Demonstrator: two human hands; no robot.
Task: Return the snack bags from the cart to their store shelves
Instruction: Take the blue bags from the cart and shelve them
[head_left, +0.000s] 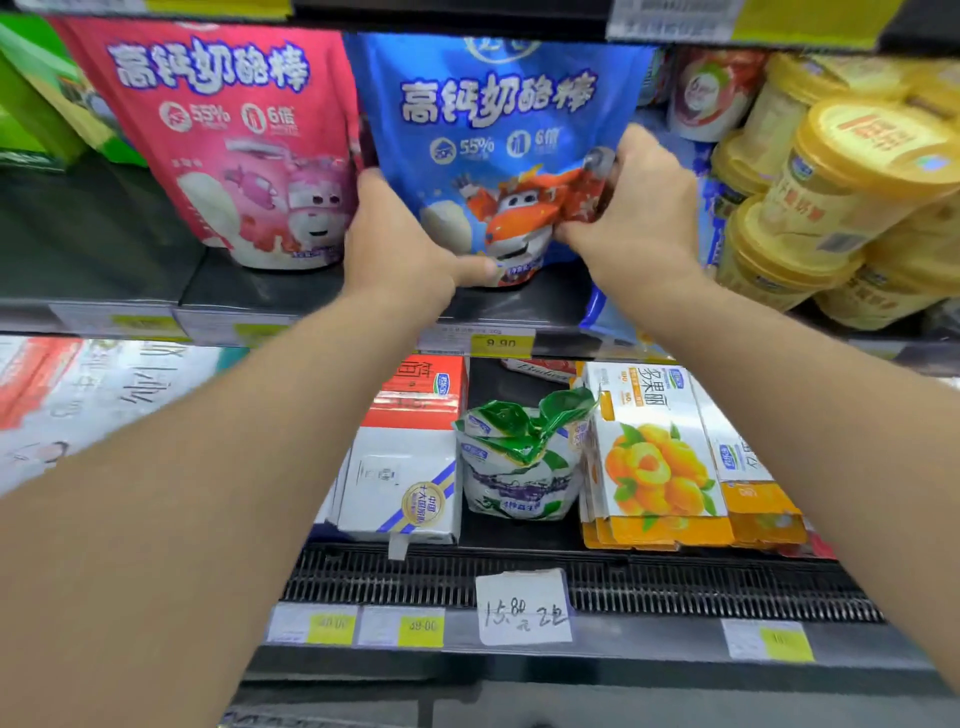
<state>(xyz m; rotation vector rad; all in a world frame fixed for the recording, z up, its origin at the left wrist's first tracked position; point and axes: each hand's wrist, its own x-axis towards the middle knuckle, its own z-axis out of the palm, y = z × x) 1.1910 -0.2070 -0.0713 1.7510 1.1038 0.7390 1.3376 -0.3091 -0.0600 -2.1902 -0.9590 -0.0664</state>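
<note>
A blue snack bag (498, 130) with a cartoon plane stands upright on the middle store shelf (291, 293). My left hand (400, 249) grips its lower left edge, thumb across the bottom front. My right hand (634, 208) pinches and crumples its right side. A pink snack bag (234, 140) of the same kind stands just left of it, touching it. The cart is out of view.
Yellow tubs (841, 192) are stacked at the right of the same shelf. Green packs (36, 104) sit at the far left. The shelf below holds a white carton (405, 467), a green-and-white bag (519, 462) and orange fruit boxes (660, 457). Price tags (488, 340) line the shelf edges.
</note>
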